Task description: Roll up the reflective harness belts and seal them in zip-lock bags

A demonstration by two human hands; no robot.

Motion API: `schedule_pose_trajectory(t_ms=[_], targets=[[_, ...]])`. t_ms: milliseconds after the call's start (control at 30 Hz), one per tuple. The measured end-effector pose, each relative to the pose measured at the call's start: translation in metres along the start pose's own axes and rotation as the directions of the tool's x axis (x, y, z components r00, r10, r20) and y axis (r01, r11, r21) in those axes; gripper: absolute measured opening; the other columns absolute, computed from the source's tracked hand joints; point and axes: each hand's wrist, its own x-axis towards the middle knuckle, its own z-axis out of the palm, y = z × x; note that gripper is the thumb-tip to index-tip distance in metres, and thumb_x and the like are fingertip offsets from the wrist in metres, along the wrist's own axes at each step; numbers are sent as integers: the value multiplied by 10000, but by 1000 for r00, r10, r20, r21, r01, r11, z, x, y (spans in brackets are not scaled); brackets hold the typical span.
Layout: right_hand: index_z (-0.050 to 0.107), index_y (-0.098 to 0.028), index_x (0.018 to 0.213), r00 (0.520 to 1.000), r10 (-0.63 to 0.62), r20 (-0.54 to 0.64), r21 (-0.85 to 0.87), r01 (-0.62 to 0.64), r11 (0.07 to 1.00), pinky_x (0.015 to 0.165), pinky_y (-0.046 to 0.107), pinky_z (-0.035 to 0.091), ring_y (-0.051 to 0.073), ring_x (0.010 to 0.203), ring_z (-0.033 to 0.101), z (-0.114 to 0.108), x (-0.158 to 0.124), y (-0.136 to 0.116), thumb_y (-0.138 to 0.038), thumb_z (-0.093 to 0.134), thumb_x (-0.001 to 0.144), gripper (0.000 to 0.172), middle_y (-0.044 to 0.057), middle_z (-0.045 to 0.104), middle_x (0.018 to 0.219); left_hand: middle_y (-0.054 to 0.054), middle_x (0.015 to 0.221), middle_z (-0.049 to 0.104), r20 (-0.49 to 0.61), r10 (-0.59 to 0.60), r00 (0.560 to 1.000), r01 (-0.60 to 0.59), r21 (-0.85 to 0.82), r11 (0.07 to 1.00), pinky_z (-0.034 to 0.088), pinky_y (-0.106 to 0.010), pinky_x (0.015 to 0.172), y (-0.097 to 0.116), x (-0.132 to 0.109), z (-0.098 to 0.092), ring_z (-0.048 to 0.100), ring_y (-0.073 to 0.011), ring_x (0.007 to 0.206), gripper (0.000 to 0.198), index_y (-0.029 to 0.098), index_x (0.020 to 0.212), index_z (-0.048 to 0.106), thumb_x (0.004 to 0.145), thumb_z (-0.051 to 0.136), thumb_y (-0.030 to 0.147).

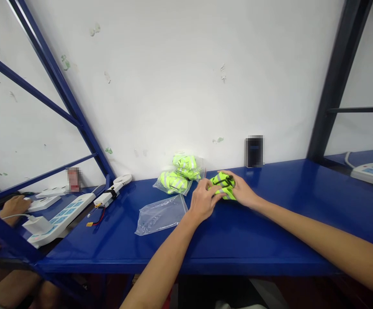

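Observation:
Between my two hands, just above the blue table (250, 240), is a rolled-up neon yellow reflective vest (222, 182) with silver stripes and black trim. My left hand (204, 198) grips its near left side with thumb and fingers. Round its right and far side curls my right hand (241, 189), some of those fingers hidden by the bundle. A flat clear plastic bag (162, 214) lies left of my left hand. Behind it, several similar yellow bundles in clear bags (175, 182) are piled against the wall.
A power strip (65, 219) runs along the left edge, near a white handheld fan (122, 180) and a battery pack (105, 197) with wires. A dark box (254, 151) stands by the wall. Another person's hand (14, 208) is at far left, beyond the blue frame (89, 137).

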Motion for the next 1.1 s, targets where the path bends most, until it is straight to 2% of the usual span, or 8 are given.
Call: schedule_pose_trajectory(t_ms=[100,167,367,500,600,700,900,1100], targets=[[556,-206,1217,998,40,48,75,-43,996,1006,388,421,238,1140,571,11,-3,-12,-106,527,669,557,68,632,1203,-97,1086,507,-216,-64,974,61,-22,998,379,-374,974,-2,4,-4,499,-256,1063,278,217,830,670,889,522,445],[545,-213,1214,996,66,54,120,-72,990,1002,374,419,235,1144,561,16,-5,-16,-92,502,630,597,55,628,1202,-92,1078,521,-252,-77,965,61,-68,996,370,-356,968,-4,6,-4,506,-245,1057,295,204,812,631,917,473,430],[581,-214,1061,998,-10,54,110,4,994,854,352,461,245,960,588,18,-17,-15,-198,449,726,360,30,653,1022,2,628,425,-217,-159,963,143,-84,986,354,-275,690,-5,7,3,424,-151,631,453,192,610,435,957,347,471],[573,-215,1065,995,-91,33,20,90,996,754,331,458,239,850,591,18,-26,-21,-359,417,860,295,30,648,947,19,624,427,-215,-230,949,194,-177,965,322,-256,636,0,7,4,413,-134,608,414,191,662,451,935,394,497],[540,-221,1116,993,-87,77,-124,96,988,712,316,461,224,791,601,19,-28,-29,-454,546,833,367,29,647,941,9,706,491,-202,-257,945,192,-293,937,341,-242,654,5,8,2,460,-141,670,346,198,795,506,926,413,505],[506,-235,1182,988,-97,121,-236,123,964,722,319,476,221,799,616,17,-27,-36,-425,691,736,519,39,649,995,20,660,420,-163,-279,946,201,-381,903,323,-231,615,3,10,1,394,-124,629,400,190,714,467,914,421,533],[291,-262,1473,934,-96,343,-205,174,963,637,292,482,174,674,598,4,-18,-46,-344,663,772,798,20,674,946,47,561,271,-137,-353,926,250,-479,841,228,-233,513,-11,13,5,243,-89,538,521,188,584,317,881,424,602],[609,-257,1246,870,-158,466,-154,256,954,741,306,487,195,776,634,-7,-10,-53,-317,663,776,478,39,700,1029,43,612,340,-52,-373,926,298,-504,811,307,-216,562,-12,13,9,320,-94,577,473,180,642,404,863,472,593]])
